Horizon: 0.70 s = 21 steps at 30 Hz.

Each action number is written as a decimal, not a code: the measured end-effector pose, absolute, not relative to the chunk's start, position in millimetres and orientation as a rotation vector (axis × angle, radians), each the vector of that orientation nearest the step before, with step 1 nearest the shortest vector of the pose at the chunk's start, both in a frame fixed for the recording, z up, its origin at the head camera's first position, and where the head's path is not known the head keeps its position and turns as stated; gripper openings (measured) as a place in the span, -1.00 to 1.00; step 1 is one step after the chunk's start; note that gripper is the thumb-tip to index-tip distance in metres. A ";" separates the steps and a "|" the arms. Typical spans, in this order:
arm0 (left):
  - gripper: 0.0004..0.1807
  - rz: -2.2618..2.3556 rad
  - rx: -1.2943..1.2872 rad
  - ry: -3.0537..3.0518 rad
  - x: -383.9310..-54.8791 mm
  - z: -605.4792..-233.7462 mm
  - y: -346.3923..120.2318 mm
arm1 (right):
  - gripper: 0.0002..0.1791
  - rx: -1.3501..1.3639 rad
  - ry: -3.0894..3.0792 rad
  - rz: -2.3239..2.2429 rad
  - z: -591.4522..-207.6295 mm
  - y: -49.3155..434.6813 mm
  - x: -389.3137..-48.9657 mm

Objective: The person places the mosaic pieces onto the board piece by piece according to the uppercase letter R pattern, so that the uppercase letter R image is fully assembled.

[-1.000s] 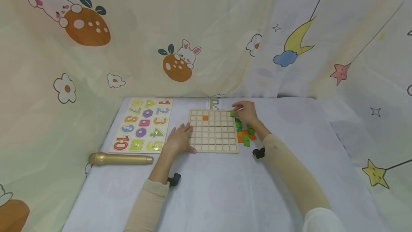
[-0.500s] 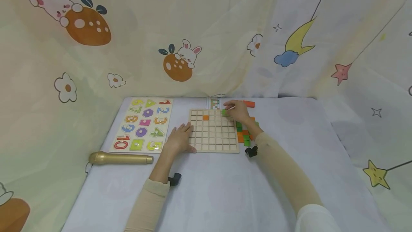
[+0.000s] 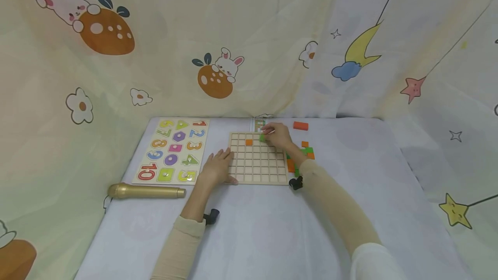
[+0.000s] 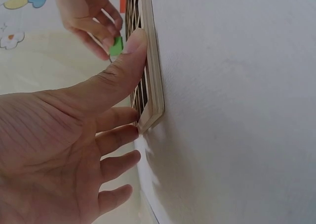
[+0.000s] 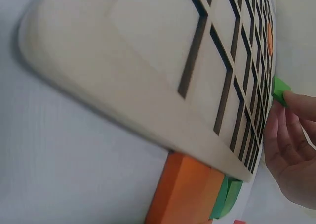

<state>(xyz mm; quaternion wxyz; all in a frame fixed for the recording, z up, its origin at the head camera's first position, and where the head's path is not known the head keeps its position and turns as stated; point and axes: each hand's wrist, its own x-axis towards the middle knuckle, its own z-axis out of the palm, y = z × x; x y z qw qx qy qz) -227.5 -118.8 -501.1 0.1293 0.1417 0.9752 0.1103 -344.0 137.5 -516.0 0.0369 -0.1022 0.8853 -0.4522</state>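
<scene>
A light wooden grid board lies flat on the white table, with one orange square tile set in a cell near its far left. My left hand rests against the board's left edge, fingers spread and fairly straight; the left wrist view shows the thumb along the frame. Over the board's far edge, my right hand pinches a green square tile between thumb and fingers. The tile is tilted in the right wrist view, and whether it touches the board cannot be told.
Loose orange and green tiles lie along the board's right side, partly behind the right arm. A red-orange block sits beyond them. A patterned card is behind the board. To the left are a number puzzle and a gold microphone.
My right hand has moved left with the green tile, from the board's far right corner toward the middle of its far edge. The left hand has stayed in place.
</scene>
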 end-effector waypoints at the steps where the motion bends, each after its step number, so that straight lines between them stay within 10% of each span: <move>1: 0.26 0.322 0.413 2.835 -227.8 -501.5 -118.9 | -0.65 -0.315 2.715 -1.382 -517.4 135.7 -344.3; 21: 0.25 0.325 0.409 2.837 -227.5 -502.0 -119.4 | -0.79 -0.410 2.796 -1.283 -527.8 117.0 -342.6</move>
